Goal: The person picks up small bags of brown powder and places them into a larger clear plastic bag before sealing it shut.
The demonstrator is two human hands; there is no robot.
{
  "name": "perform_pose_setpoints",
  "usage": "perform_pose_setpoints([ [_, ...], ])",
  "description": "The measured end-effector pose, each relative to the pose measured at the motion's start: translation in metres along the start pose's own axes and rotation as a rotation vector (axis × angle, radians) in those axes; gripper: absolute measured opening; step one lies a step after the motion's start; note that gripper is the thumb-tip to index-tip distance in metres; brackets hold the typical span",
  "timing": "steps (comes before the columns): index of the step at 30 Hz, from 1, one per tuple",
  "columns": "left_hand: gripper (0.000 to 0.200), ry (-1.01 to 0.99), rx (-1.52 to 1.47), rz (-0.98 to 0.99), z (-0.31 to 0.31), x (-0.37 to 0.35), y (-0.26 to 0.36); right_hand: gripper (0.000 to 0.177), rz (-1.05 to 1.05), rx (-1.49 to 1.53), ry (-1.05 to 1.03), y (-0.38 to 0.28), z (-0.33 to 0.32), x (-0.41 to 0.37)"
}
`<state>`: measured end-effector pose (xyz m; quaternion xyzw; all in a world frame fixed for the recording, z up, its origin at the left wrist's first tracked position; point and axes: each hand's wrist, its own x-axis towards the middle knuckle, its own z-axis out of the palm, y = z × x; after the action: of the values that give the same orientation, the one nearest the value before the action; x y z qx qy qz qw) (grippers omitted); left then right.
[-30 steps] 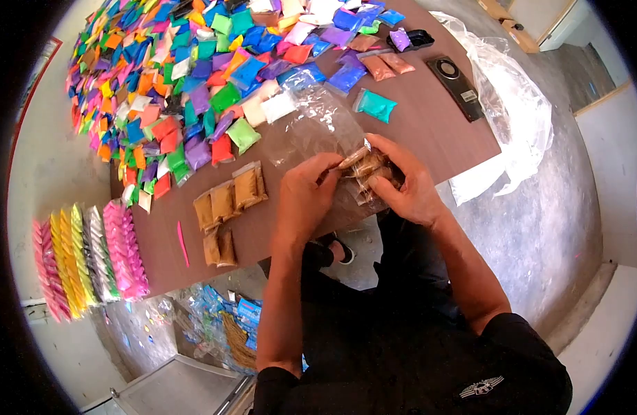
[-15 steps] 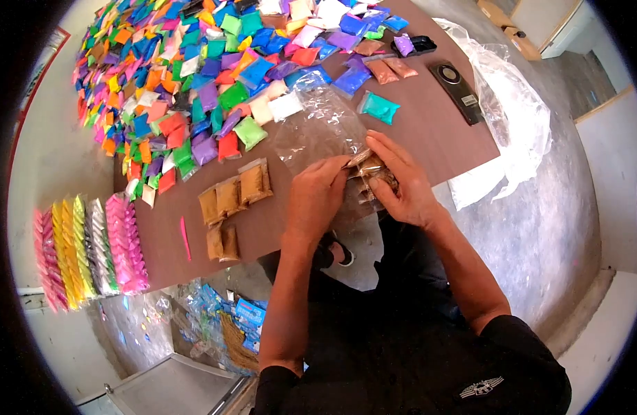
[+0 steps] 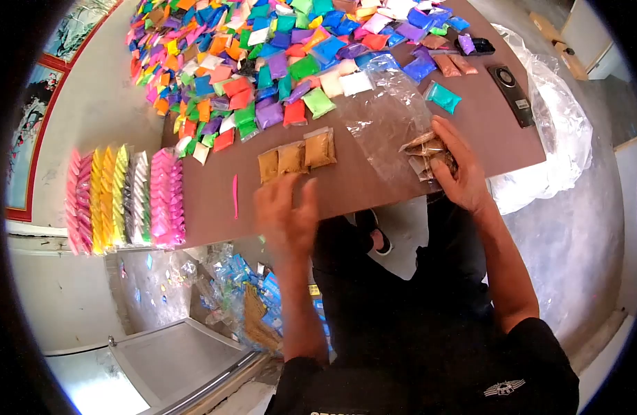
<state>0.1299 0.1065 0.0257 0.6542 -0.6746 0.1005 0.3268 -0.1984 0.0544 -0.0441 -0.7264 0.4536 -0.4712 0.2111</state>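
My right hand [image 3: 462, 169] is closed around a stack of small brown packets [image 3: 429, 153] at the table's front edge. A large clear plastic bag [image 3: 380, 124] lies beside and partly around them; its mouth is hard to make out. Blurred by motion, my left hand [image 3: 285, 211] is over the table front with thumb and fingers apart. Just beyond its fingertips lie three tan-brown packets [image 3: 293, 158] in a row. Whatever is directly beneath this hand is hidden.
Many colourful packets [image 3: 270, 69] cover the table's far side. Bundled strips of packets [image 3: 167, 200] are at left, near a pink stick [image 3: 235, 197]. A teal packet [image 3: 443, 97], a black device [image 3: 510, 95] and white plastic sheeting [image 3: 553, 131] are at right.
My left hand has let go of the packets at the bag and moved left toward the tan-brown packets, covering the nearer pair. My right hand still holds the stack. The view has shifted left.
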Motion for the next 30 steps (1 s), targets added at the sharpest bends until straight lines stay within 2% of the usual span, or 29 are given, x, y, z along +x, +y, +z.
perform_pose_setpoints([
  [4,0.031,-0.077,0.209,-0.140,-0.023,-0.014,-0.058,0.063,-0.021,-0.019,-0.001,-0.002,0.001,0.000],
  [7,0.030,-0.173,0.171,-0.187,-0.021,-0.018,-0.082,0.063,-0.037,-0.056,0.004,-0.003,0.001,0.001],
  [9,0.023,-0.199,0.049,-0.368,-0.020,-0.017,-0.087,0.063,-0.037,-0.087,0.015,-0.004,-0.002,0.001],
  [10,0.023,-0.203,0.036,-0.359,-0.023,-0.017,-0.091,0.063,-0.031,-0.082,0.013,-0.007,-0.002,0.002],
  [12,0.018,-0.087,-0.141,-0.323,-0.027,-0.017,-0.094,0.063,-0.041,-0.092,0.021,-0.006,-0.003,0.003],
  [13,0.018,-0.096,-0.158,-0.316,-0.028,-0.010,-0.082,0.063,-0.032,-0.110,0.027,-0.005,-0.002,0.003],
  [15,0.023,-0.079,-0.712,-0.512,-0.038,-0.002,-0.053,0.064,-0.016,-0.043,0.024,-0.005,-0.001,0.002],
  [17,0.029,-0.148,-0.761,-0.485,-0.029,0.009,-0.025,0.064,-0.016,-0.064,0.017,-0.005,-0.003,0.003],
  [19,0.034,-0.137,-0.982,-0.414,-0.004,0.022,0.012,0.064,-0.021,-0.053,0.014,-0.004,-0.002,0.003],
  [25,0.044,-0.334,-0.970,-0.416,0.083,0.054,0.056,0.065,-0.005,-0.009,0.019,-0.005,-0.003,0.004],
  [27,0.038,-0.443,-1.078,-0.442,0.104,0.061,0.063,0.065,0.000,-0.009,0.020,-0.005,-0.003,0.004],
  [30,0.033,-0.475,-1.110,-0.435,0.118,0.061,0.075,0.066,0.026,-0.028,0.009,-0.006,-0.004,0.004],
])
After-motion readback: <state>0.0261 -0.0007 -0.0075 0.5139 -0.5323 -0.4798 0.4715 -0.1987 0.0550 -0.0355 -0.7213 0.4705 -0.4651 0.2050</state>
